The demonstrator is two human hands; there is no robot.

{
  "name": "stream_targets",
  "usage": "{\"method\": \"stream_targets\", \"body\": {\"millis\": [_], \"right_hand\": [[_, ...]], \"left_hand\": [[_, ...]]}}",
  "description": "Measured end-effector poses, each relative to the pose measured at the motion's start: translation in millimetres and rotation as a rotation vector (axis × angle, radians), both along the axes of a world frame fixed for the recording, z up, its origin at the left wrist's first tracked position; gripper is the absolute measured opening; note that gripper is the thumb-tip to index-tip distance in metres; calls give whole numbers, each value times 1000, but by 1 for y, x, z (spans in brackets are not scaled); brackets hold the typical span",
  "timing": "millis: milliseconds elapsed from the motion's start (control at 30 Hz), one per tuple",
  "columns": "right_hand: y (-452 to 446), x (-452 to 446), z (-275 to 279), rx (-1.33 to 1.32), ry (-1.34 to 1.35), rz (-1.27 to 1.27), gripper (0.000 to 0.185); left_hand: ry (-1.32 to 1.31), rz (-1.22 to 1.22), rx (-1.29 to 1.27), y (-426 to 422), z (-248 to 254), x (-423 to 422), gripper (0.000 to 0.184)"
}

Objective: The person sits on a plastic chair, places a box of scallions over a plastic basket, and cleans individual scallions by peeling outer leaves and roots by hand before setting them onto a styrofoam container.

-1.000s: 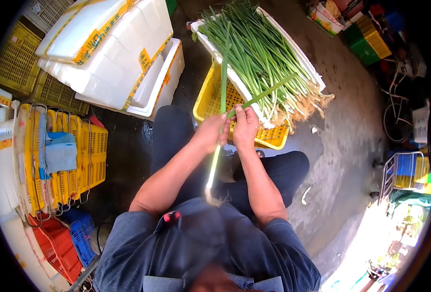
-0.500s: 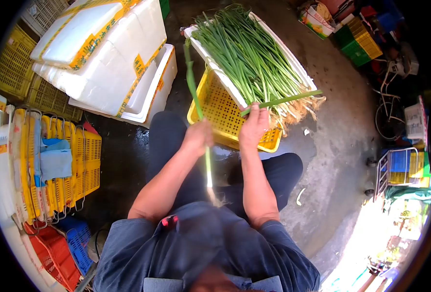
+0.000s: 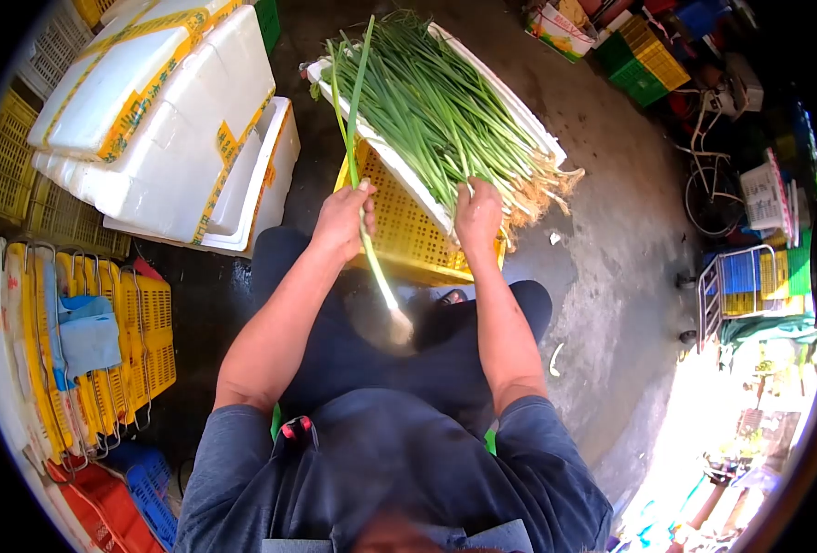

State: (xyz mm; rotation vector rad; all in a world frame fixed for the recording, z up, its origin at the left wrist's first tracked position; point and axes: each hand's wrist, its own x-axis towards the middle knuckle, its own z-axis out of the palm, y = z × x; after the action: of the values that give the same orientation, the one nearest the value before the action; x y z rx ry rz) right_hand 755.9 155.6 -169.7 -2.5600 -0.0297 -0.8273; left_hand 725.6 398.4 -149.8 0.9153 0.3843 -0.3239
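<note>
One green onion [image 3: 379,269] is clasped in the left hand [image 3: 339,224], beside the white foam tray [image 3: 500,88]; the right hand [image 3: 478,217] meets the tray's onion heap [image 3: 427,111] (fingertips hidden, so I cannot tell its grip). Beneath the tray, a yellow crate [image 3: 394,217] is partly covered. Right of it, bare floor [image 3: 625,230] opens; left, box tape [image 3: 141,106] bears illegible print.

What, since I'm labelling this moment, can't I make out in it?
Head view: whether the right hand grips anything; its own curled fingers hide this.
Head view: part of the held stalk, covered by the left hand.
Head view: the root end, blurred.
Head view: the yellow crate's far part, beneath the foam box.
</note>
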Motion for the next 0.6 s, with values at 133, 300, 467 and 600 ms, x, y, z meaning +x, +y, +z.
{"method": "stream_targets", "body": {"millis": [133,300,467,600], "right_hand": [[-29,31,-11,-315,377,-145,25],[-37,32,-26,-107,304,-194,27],[9,-24,22,516,170,-126,26],[63,-63,1,621,330,63,33]], "left_hand": [[30,-6,-104,-2,-8,17,20],[8,32,-140,1,-11,18,19],[-12,-41,-209,4,-22,21,20],[20,-41,-167,-12,-7,14,25]]}}
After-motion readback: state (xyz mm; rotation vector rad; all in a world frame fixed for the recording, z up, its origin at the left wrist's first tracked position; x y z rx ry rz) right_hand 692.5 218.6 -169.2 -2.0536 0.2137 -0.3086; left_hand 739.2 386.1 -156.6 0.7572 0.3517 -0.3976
